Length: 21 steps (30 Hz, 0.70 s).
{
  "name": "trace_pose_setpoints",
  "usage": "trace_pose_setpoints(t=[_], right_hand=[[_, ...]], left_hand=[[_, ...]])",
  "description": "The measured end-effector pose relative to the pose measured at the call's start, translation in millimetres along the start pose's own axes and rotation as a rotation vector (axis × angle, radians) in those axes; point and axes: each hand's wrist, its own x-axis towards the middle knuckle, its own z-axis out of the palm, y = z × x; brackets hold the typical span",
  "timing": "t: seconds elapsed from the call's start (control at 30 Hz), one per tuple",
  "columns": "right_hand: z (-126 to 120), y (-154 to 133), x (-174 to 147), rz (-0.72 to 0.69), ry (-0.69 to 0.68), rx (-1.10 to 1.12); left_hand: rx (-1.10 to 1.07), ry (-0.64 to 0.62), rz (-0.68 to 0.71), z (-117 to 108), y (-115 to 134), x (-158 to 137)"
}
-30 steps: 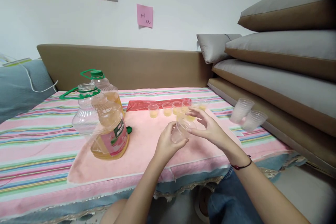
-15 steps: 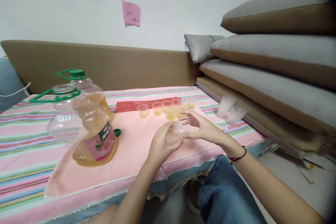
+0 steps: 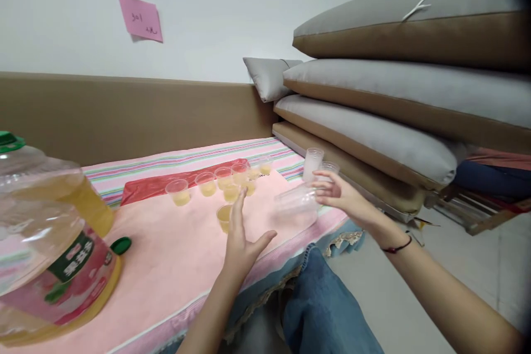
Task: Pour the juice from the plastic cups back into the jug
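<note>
My left hand is open above the pink cloth, thumb and fingers spread, with nothing between them. Close beside its fingers stands a clear plastic cup of yellow juice, partly hidden. My right hand grips the right end of what looks like a clear plastic cup stack, tilted on its side and blurred by motion. Just behind that hand are an upright cup stack and a second stack, partly covered by my fingers. Several cups with juice, among them one cup, stand in a group farther back.
Two large juice bottles, the nearer one a labelled bottle, stand at left beside a green cap. A red plastic bag lies behind the cups. Piled cushions rise on the right. A brown backboard runs along the wall.
My left hand has let go of the clear plastic cups and opened. My right hand has carried them right, towards the other stacks. The view has turned right.
</note>
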Motion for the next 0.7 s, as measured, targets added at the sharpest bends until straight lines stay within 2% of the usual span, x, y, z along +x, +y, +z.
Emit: trace_pose_setpoints(t=[0.17, 0.3, 0.43, 0.57, 0.7], right_hand=[[-101, -9, 44, 0.006, 0.280, -0.232], [-158, -15, 90, 0.069, 0.284, -0.425], [-179, -11, 131, 0.101, 0.167, -0.582], [-181, -9, 156, 0.129, 0.114, -0.715], [-178, -7, 166, 0.156, 0.029, -0.807]], left_hand=[[0.093, 0.092, 0.081, -11, -11, 7], [0.138, 0.160, 0.121, -29, -18, 15], [0.131, 0.232, 0.131, -45, -24, 21], [0.077, 0.298, 0.088, -56, -28, 24], [0.024, 0.330, 0.060, -60, -30, 25]])
